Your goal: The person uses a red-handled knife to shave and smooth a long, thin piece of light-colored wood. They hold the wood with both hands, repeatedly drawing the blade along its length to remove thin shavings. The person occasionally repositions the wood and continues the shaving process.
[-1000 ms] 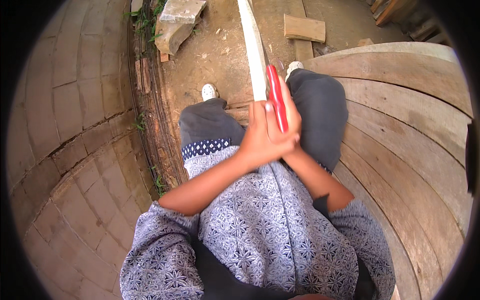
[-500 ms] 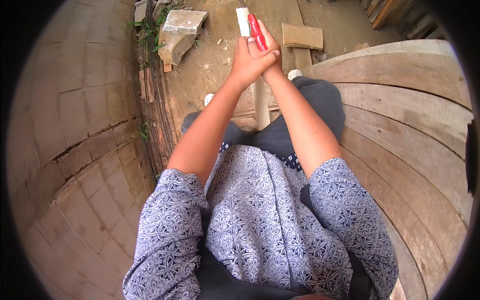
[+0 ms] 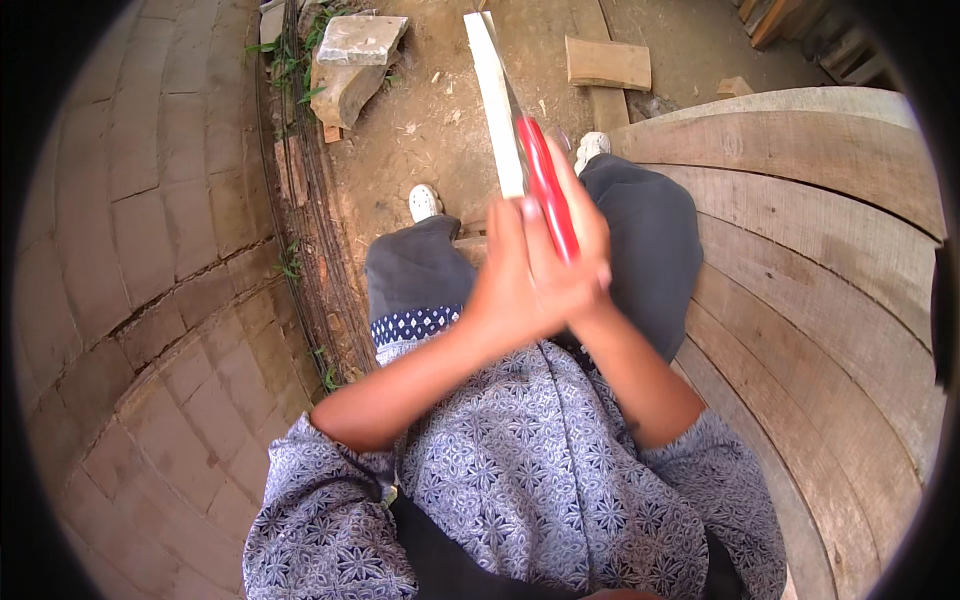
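A pale wooden stick [image 3: 494,105] points away from me, its lower part hidden behind my hands. My left hand [image 3: 512,275] is closed around it near my lap. Pressed against that hand, my right hand [image 3: 588,225] is closed on the red handle [image 3: 547,190] of a knife. The thin blade, seen nearly edge-on, runs forward close along the stick's right side; whether it touches the wood I cannot tell. Both hands are slightly blurred and overlap at the thumbs and wrists.
A wall of stacked planks [image 3: 800,205] curves along my right. To the left rises a block wall [image 3: 150,220], with thin rods [image 3: 300,200] at its foot. Stone chunks [image 3: 360,45] and a wooden block [image 3: 608,62] lie ahead on the dirt ground [image 3: 440,100] with shavings.
Both hands have come back from far ahead toward my lap, bringing the knife handle with them. More of the stick now shows beyond the hands. My elbows have bent outward.
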The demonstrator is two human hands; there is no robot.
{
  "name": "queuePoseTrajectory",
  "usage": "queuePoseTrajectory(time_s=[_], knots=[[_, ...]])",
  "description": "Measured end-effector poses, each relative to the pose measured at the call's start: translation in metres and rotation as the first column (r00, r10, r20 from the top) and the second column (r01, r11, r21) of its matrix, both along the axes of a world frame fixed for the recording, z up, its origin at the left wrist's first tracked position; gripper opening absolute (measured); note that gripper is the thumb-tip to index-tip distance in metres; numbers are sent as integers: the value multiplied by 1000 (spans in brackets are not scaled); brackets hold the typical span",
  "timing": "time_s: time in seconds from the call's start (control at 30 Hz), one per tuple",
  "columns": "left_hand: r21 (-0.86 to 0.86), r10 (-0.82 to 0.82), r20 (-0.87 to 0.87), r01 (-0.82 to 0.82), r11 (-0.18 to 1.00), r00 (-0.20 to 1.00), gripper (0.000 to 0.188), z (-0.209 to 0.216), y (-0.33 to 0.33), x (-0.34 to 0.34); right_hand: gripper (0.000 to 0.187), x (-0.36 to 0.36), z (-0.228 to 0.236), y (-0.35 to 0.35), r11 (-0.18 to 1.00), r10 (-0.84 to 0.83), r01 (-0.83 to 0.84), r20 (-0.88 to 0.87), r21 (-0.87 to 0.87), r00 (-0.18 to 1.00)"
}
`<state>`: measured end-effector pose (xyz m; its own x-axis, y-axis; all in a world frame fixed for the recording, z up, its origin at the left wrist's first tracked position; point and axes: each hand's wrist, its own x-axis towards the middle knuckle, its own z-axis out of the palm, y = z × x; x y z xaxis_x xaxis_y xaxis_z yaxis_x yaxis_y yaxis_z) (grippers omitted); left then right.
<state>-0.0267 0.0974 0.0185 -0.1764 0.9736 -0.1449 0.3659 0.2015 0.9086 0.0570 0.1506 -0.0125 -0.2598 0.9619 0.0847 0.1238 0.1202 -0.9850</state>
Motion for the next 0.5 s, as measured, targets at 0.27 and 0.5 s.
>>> queuePoseTrajectory(time_s=[0.27,0.5], knots=[[30,50,529,-77,997,847,82,2,174,-76,74,-87,1,191,853,83,-133,-120,-504,989],[-40,219,533,-234,971,817,66,29,192,-105,29,-111,41,204,934,230,-223,-6,-279,973]])
